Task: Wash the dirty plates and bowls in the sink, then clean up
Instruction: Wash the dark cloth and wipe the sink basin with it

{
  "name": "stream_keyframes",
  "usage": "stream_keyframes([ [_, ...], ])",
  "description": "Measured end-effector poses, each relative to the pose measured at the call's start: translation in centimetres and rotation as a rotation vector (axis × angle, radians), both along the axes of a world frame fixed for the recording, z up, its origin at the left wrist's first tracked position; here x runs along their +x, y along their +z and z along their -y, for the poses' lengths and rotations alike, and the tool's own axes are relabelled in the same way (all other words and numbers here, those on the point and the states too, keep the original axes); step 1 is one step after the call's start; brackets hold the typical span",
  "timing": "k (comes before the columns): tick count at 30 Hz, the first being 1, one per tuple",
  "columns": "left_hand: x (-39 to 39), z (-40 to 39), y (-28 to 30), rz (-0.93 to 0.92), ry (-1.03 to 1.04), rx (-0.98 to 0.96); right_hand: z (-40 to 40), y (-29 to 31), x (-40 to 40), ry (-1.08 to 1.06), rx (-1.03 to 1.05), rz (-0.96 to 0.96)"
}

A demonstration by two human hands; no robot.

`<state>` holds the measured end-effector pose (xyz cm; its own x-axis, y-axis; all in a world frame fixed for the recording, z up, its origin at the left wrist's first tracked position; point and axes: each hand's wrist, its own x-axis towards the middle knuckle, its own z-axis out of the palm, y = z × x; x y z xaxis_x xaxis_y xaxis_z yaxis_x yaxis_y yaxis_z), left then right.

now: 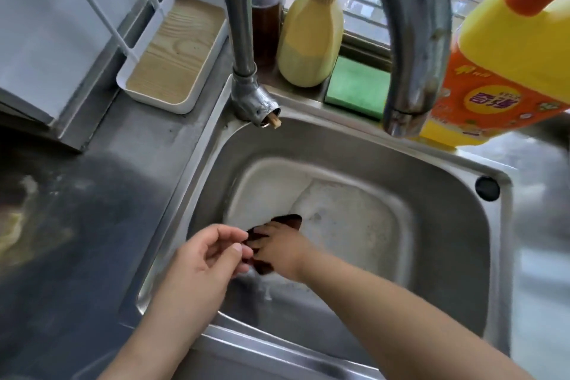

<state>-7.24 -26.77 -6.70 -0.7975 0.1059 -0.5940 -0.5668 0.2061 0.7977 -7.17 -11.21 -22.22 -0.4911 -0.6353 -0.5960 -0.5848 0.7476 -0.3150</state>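
The steel sink (447, 225) holds shallow foamy water (348, 219) on its floor. A dark brown cloth (288, 221) lies at the near left of the basin. My right hand (277, 251) reaches in from the right and lies over the cloth, fingers curled onto it, with dark fabric showing above and below the hand. My left hand (202, 262) hovers over the sink's left rim, fingers loosely curled, fingertips right at the cloth's left edge. I cannot tell whether they pinch it. No plates or bowls are in view.
The tap (410, 40) arches over the basin's far side. Behind it stand a yellow detergent bottle (505, 65), a yellow squeeze bottle (308, 40), a dark bottle (266, 25) and a green sponge (357, 86). A white tray (172, 49) sits at the back left of the wet counter (92, 194).
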Motion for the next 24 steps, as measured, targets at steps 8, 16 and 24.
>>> stream_keyframes([
  [8, 0.4, -1.0, -1.2, -0.023, -0.027, 0.009, -4.4, 0.1, -6.8, -0.216, 0.101, -0.271],
  [16, 1.5, -1.2, -0.6, -0.009, -0.04, 0.03, -18.4, 0.5, 2.3, -0.88, 0.298, 0.016],
  [24, 1.1, -2.1, 0.8, -0.006, -0.084, 0.067, -9.6, 3.0, 9.8, -1.261, 0.255, 0.122],
])
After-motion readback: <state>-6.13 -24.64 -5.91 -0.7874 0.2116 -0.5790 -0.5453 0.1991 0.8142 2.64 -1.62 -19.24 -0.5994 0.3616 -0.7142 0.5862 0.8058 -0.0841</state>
